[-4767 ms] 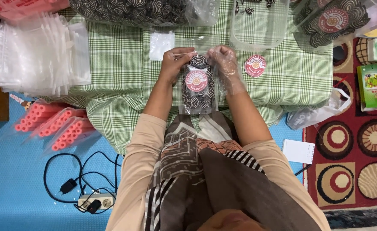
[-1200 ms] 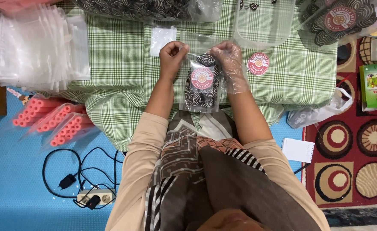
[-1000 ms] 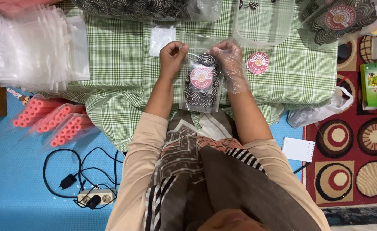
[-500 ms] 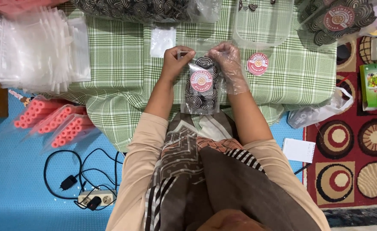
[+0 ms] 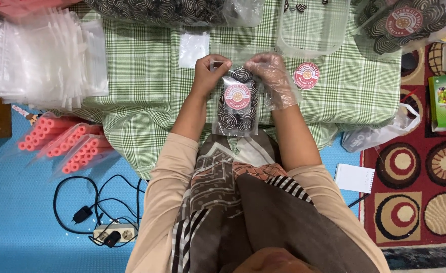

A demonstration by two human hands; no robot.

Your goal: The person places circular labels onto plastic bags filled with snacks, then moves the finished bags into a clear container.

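I hold a small clear zip bag (image 5: 237,103) filled with dark spiral cookies and bearing a round red label. It lies on the green checked cloth (image 5: 142,86). My left hand (image 5: 208,73) pinches the bag's top left corner. My right hand (image 5: 275,81), in a clear plastic glove, pinches the top right edge. A loose round red sticker (image 5: 306,76) lies just right of my gloved hand.
A stack of empty clear bags (image 5: 40,58) sits far left. A big bag of spiral cookies (image 5: 172,10) lies at the top, a clear tub (image 5: 311,28) beside it, another filled bag (image 5: 402,25) at top right. Pink foam tubes (image 5: 63,146) and a power strip (image 5: 112,233) lie on the blue floor.
Both hands slid slightly along the bag's top edge, the left one moving in toward the middle; the bag stays in the same spot on the cloth.
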